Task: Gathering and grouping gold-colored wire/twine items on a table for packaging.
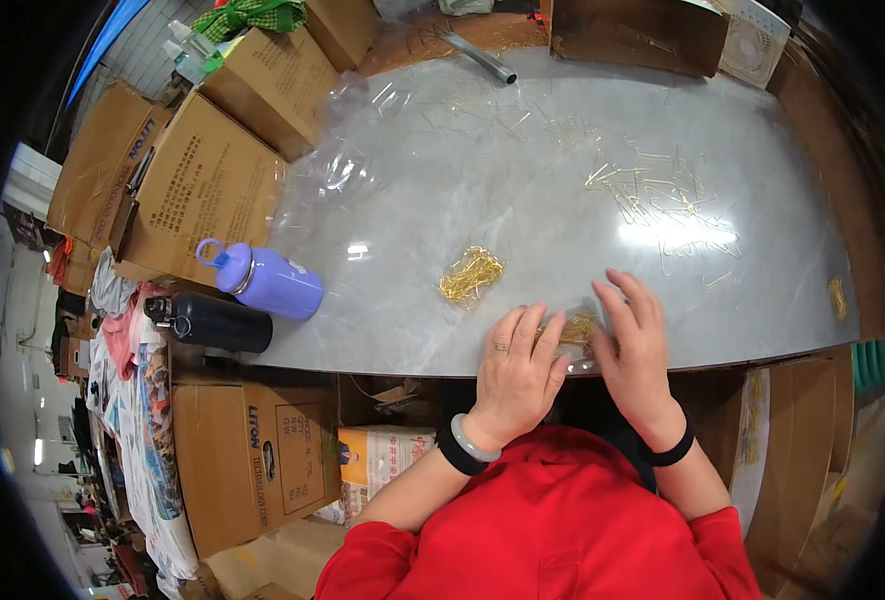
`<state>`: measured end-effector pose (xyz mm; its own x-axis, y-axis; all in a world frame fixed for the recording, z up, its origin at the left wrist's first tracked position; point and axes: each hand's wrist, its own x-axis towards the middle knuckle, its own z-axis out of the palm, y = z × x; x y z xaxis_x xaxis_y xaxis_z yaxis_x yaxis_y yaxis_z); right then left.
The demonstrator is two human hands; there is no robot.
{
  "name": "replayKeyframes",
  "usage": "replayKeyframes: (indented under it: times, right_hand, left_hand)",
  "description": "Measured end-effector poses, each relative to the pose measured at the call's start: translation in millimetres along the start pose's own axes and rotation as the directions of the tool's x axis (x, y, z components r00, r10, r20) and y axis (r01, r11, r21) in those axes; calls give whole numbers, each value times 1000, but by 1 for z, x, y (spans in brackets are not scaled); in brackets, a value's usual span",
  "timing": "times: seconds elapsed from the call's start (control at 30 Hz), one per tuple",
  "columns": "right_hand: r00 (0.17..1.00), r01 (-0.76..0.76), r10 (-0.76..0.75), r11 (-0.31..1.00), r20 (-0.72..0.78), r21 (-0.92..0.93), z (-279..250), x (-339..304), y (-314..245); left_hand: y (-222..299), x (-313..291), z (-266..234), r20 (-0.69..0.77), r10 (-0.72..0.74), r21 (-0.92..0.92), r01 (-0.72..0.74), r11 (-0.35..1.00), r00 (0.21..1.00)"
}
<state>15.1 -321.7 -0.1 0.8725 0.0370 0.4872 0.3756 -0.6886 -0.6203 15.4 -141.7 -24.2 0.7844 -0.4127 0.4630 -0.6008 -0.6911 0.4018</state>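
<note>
A small clear plastic bag of bent gold wire pieces (pixel 580 329) lies at the table's near edge, between my two hands. My left hand (pixel 516 368) rests at its left side, palm down, fingers stretched out and touching the bag; a ring and a pale bangle show on this side. Over the bag's right side, my right hand (pixel 635 350) is raised a little, fingers apart and slightly bent. The palms' undersides are hidden. A heap of similar gold wire pieces (pixel 472 276), seemingly in a clear bag, lies farther off to the left.
Loose wire pieces (pixel 668 205) are scattered across the grey table (pixel 413 210). Another gold bundle (pixel 838 298) sits by the right edge. A purple bottle (pixel 278 283) and a black bottle (pixel 225 325) lie at left, beside cardboard boxes (pixel 203 190). A metal tube (pixel 481 58) lies at the back.
</note>
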Motion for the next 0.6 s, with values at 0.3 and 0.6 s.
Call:
replayKeyframes:
  times: [0.3,0.6]
  right_hand:
    - [971,-235,222,813,90,532,-49,9,-38]
    - [992,30,27,899,-122,436,-111,-2,-74]
  left_hand:
    - [5,4,4,18,-14,23,13,1000,1000]
    - [3,0,2,-16,27,79,-26,997,1000]
